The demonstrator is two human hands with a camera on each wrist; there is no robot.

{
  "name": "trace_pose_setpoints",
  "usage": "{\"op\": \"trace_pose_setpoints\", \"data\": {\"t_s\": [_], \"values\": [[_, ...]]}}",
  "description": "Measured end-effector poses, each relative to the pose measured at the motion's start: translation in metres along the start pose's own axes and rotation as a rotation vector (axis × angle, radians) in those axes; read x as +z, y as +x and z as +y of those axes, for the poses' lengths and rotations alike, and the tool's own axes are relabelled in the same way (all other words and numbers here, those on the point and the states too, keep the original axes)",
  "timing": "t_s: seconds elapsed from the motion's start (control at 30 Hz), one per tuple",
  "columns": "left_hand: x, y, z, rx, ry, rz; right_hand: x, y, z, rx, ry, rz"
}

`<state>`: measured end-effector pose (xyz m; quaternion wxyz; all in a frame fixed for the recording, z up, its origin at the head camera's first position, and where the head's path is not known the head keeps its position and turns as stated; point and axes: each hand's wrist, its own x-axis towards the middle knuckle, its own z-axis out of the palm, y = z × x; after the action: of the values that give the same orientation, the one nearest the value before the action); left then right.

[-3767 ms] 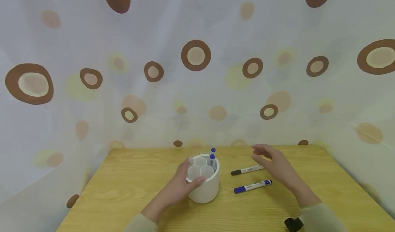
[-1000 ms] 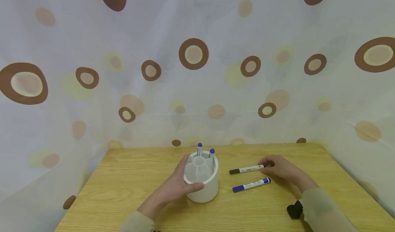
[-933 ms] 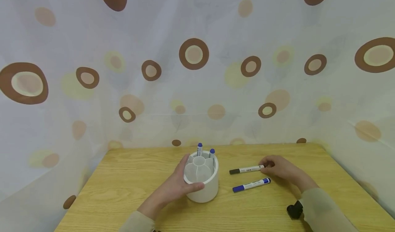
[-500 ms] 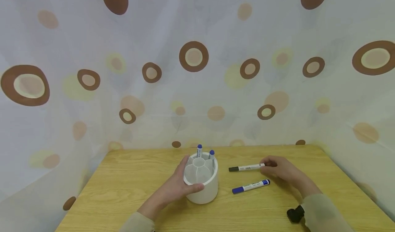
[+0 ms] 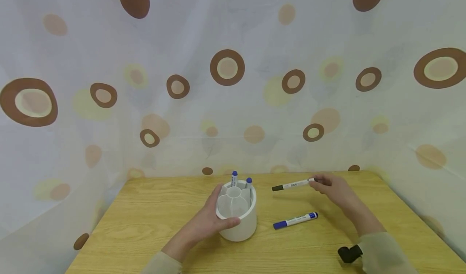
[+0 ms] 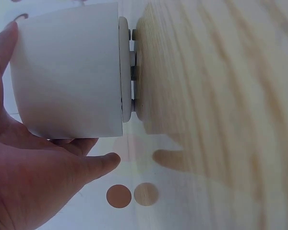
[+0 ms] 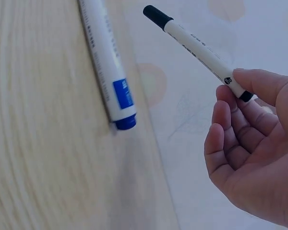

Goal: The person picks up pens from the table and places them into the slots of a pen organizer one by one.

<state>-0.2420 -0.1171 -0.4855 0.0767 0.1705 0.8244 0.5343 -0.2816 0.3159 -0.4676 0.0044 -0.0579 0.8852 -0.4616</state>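
Observation:
My left hand point(image 5: 209, 221) grips a white round pen holder point(image 5: 240, 225), its thumb over the near rim. Petal-shaped compartments divide the inside, and two blue-ended markers point(image 5: 234, 179) stand in the rear ones. In the left wrist view the pen holder's smooth side point(image 6: 67, 72) faces me, and part of the fingers is hidden behind it. My right hand point(image 7: 259, 143) pinches a black-capped white marker point(image 7: 201, 50) by its tail end, between thumb and fingers, raised off the table. A blue-capped marker point(image 5: 295, 221) lies on the wood in front of that hand.
The wooden table point(image 5: 156, 213) reaches back to a pale curtain point(image 5: 189, 35) printed with brown and yellow dots, which also encloses both sides. A small black object point(image 5: 349, 253) sits at the right sleeve's cuff.
The right hand, lower at the black-capped marker's tail half a second ago, has risen with it off the table. Earlier, one blue-ended marker shifted to another compartment. The left hand stays on the pen holder.

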Motion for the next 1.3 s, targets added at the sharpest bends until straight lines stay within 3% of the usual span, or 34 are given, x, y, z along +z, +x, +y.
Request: {"op": "trace_pose_setpoints", "data": {"t_s": [0.47, 0.67, 1.3], "values": [[-0.001, -0.001, -0.001, -0.016, -0.013, 0.01, -0.001, -0.014, -0.055, -0.115, 0.051, 0.098], [0.0, -0.001, -0.001, -0.024, -0.013, 0.013, -0.002, -0.025, -0.077, -0.13, 0.11, 0.095], [-0.001, 0.002, -0.001, 0.006, 0.011, 0.002, 0.009, -0.041, -0.116, -0.224, 0.111, 0.079]]}}
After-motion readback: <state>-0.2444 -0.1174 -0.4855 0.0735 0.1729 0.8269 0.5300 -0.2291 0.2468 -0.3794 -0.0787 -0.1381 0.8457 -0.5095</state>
